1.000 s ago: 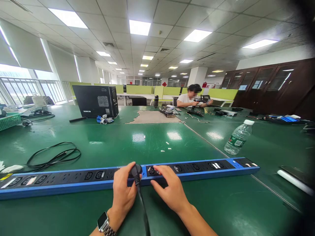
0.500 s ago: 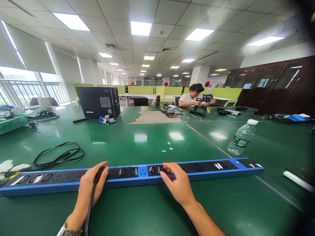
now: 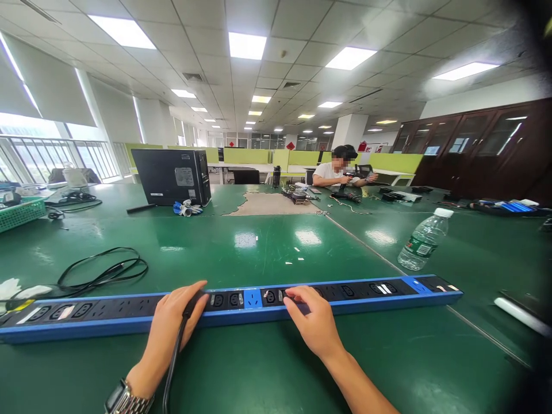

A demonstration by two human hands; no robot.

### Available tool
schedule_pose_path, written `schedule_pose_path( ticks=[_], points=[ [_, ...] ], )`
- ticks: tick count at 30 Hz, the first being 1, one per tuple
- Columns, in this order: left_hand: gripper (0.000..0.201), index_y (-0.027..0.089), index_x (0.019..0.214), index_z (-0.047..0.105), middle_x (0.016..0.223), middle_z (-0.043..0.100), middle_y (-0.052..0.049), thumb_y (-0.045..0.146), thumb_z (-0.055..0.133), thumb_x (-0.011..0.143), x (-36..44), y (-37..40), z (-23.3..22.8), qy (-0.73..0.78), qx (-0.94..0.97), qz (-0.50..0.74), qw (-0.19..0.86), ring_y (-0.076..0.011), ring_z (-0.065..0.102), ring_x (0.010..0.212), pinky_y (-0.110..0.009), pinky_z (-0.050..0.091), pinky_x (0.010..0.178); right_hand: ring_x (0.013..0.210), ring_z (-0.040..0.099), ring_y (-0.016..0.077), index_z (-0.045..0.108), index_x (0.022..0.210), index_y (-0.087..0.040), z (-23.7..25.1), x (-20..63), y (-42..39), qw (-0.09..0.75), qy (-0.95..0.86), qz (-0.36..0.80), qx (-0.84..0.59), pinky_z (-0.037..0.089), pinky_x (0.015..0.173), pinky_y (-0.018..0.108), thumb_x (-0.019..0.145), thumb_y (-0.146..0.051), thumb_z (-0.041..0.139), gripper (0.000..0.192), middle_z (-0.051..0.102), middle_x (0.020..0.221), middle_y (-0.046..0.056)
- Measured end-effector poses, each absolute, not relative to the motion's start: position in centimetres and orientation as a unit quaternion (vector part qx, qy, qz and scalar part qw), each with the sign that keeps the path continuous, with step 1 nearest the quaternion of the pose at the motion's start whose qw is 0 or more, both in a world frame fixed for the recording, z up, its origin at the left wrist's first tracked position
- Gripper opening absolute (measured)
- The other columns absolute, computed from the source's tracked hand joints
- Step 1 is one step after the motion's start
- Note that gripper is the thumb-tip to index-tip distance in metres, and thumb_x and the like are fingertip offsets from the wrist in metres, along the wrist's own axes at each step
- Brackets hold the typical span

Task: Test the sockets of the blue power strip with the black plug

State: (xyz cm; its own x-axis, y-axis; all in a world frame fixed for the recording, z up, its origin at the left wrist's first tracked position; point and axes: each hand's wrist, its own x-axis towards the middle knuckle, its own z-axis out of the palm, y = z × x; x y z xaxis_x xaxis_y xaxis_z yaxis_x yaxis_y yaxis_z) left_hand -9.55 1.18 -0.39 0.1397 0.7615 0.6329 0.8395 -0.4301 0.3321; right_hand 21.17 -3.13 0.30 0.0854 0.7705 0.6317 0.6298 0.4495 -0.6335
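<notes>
Left hand clenched around a black plug, its cable trailing back under the wrist beside a wristwatch. The plug sits at the top face of the long blue power strip, just left of the strip's middle; whether the pins are seated in a socket cannot be told, the hand covers it.

Right hand released, grasping nothing: fingers spread flat and pressing on the strip right of its blue centre block. The strip lies crosswise on the green worktop, near the front edge.

Risks as I judge them: plug going in skewed because the socket is hidden under the fingers, bending pins; strip sliding on the glossy surface if the right hand eases off; fingertips close to open sockets if the strip is live; cable snagging on the watch or the edge.

Further back: a loose coil of black wire left, a tilted water bottle right, near enough to the strip that a spill would matter. Beyond, a computer case; a seated person works at the far end, well apart
</notes>
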Motion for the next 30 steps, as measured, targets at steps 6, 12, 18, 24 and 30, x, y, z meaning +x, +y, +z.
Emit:
schedule_pose_path(
  ticks=[6, 12, 18, 24, 30],
  points=[
    [0.034, 0.028, 0.116, 0.061, 0.11, 0.072, -0.004, 0.048, 0.051, 0.09, -8.9, 0.8, -0.9, -0.549, -0.743, -0.374, 0.075, -0.0243, 0.066, 0.103, -0.041, 0.043, 0.097, 0.088, 0.064, 0.0229, 0.069, 0.088, -0.022, -0.6, 21.8, -2.3, 0.492, -0.663, 0.007, -0.564, 0.048, 0.084, 0.039, 0.087, -0.035, 0.055, 0.02, 0.072, 0.091, 0.006],
    [0.034, 0.027, 0.114, 0.058, 0.106, 0.073, -0.003, 0.05, 0.054, 0.089, -7.9, 0.8, -1.2, -0.594, -0.694, -0.39, 0.111, -0.0233, 0.065, 0.104, -0.044, 0.033, 0.105, 0.093, 0.065, 0.0258, 0.071, 0.084, -0.02, -1.3, 26.3, -0.4, 0.465, -0.573, -0.063, -0.672, 0.041, 0.091, 0.043, 0.085, -0.047, 0.048, 0.035, 0.074, 0.093, 0.008],
    [0.033, 0.024, 0.109, 0.06, 0.105, 0.073, -0.006, 0.05, 0.05, 0.091, -7.8, 0.4, -0.6, -0.595, -0.704, -0.368, 0.119, -0.0224, 0.065, 0.101, -0.039, 0.037, 0.098, 0.1, 0.062, 0.0235, 0.071, 0.074, -0.023, -2.2, 27.8, 0.5, 0.419, -0.512, -0.107, -0.742, 0.023, 0.106, 0.045, 0.087, -0.045, 0.043, 0.038, 0.074, 0.091, 0.006],
    [0.031, 0.025, 0.099, 0.06, 0.09, 0.072, -0.005, 0.052, 0.046, 0.092, -7.4, -0.1, -0.1, -0.614, -0.699, -0.341, 0.132, -0.022, 0.064, 0.092, -0.037, 0.037, 0.092, 0.105, 0.055, 0.022, 0.072, 0.082, -0.023, -2.9, 27.8, 0.6, 0.342, -0.552, -0.099, -0.754, 0.015, 0.106, 0.043, 0.09, -0.035, 0.034, 0.04, 0.072, 0.1, 0.005],
    [0.034, 0.024, 0.095, 0.061, 0.093, 0.072, -0.006, 0.052, 0.042, 0.094, -7.3, -1.0, 0.6, -0.619, -0.702, -0.334, 0.111, -0.0221, 0.062, 0.096, -0.036, 0.034, 0.093, 0.114, 0.05, 0.0247, 0.072, 0.094, -0.022, -1.8, 27.5, -0.1, 0.288, -0.561, -0.078, -0.772, 0.013, 0.108, 0.047, 0.089, -0.038, 0.038, 0.037, 0.07, 0.11, 0.006]
  ],
)
